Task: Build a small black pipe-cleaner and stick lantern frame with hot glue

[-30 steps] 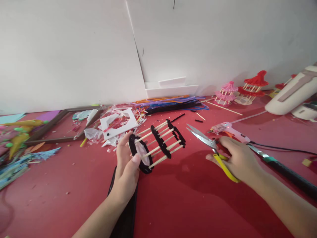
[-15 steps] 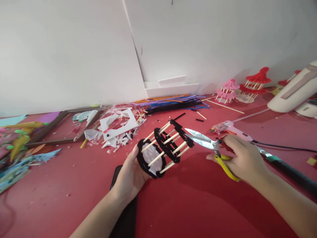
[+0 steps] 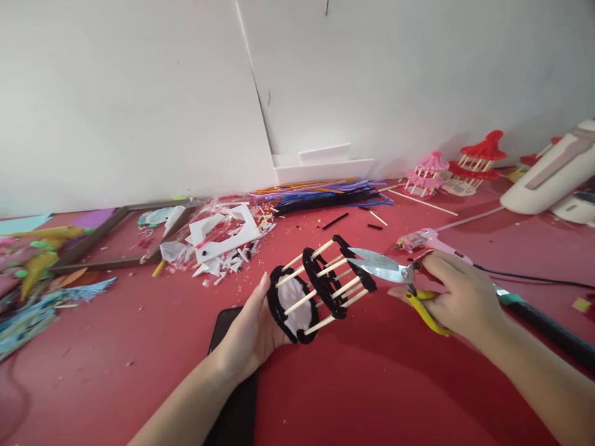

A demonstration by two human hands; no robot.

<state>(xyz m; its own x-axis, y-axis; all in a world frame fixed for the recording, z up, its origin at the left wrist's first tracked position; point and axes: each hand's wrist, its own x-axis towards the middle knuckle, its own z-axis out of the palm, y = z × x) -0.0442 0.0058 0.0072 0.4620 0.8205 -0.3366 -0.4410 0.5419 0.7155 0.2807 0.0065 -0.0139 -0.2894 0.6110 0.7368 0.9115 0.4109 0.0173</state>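
My left hand [image 3: 253, 328] is closed around the white, black-rimmed base of a small pavilion model [image 3: 320, 282]. Pale sticks run from that base through a black fuzzy middle ring to another black ring at the far end. The model is tilted, its far end facing right. In my right hand [image 3: 458, 291] is a pair of scissors [image 3: 381, 266] with yellow handles. The blades are parted and reach the black ring at the model's right end; whether they touch it I cannot tell.
A pink glue gun [image 3: 432, 240] lies behind my right hand. Pipe cleaners [image 3: 320, 195] are heaped along the wall. Pink [image 3: 427, 173] and red [image 3: 478, 161] pavilions stand at the back right near a pale bottle [image 3: 548, 167]. Foam scraps [image 3: 223, 238] and a dark phone [image 3: 237, 396] are to the left.
The model in my left hand has moved right and slightly down, bringing its far ring against or over the scissor blades. My right hand has barely moved.
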